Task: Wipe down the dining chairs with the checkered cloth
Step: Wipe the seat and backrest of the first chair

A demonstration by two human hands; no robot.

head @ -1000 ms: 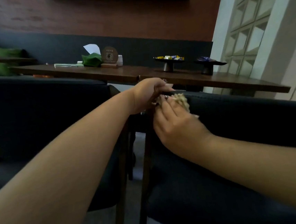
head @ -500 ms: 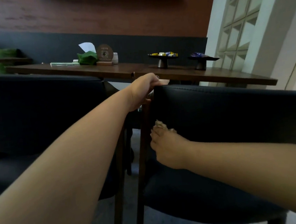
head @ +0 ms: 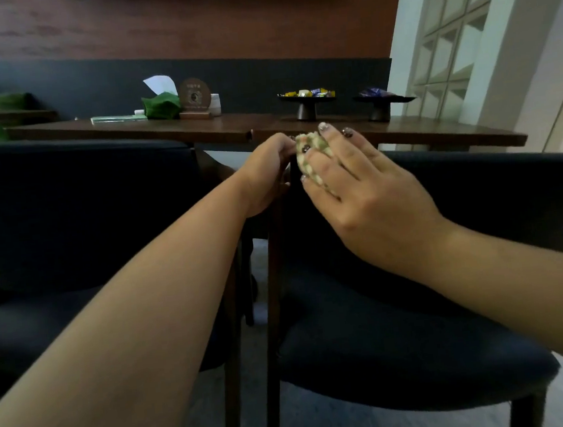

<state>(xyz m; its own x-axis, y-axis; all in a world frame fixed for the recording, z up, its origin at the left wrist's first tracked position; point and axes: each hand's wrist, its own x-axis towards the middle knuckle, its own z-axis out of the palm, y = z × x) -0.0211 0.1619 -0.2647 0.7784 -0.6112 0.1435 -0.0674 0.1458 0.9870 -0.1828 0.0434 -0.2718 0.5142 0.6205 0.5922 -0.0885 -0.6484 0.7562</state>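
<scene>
Two dark upholstered dining chairs stand side by side, one on the left (head: 77,212) and one on the right (head: 499,199). My left hand (head: 266,173) grips the upper left corner of the right chair's back. My right hand (head: 367,191) presses the bunched pale checkered cloth (head: 309,155) against that same corner, fingers spread over it. Most of the cloth is hidden under my fingers.
A long wooden table (head: 436,126) runs behind the chairs, with a green tissue holder (head: 159,104), a round wooden sign (head: 195,96) and two dark pedestal dishes of sweets (head: 307,99). Wooden chair legs (head: 273,317) stand between the seats. A pale lattice partition (head: 455,31) is at the right.
My right hand, which had slid down the chair's left edge with the cloth, has come back up to the top corner. My left hand keeps its hold on the corner.
</scene>
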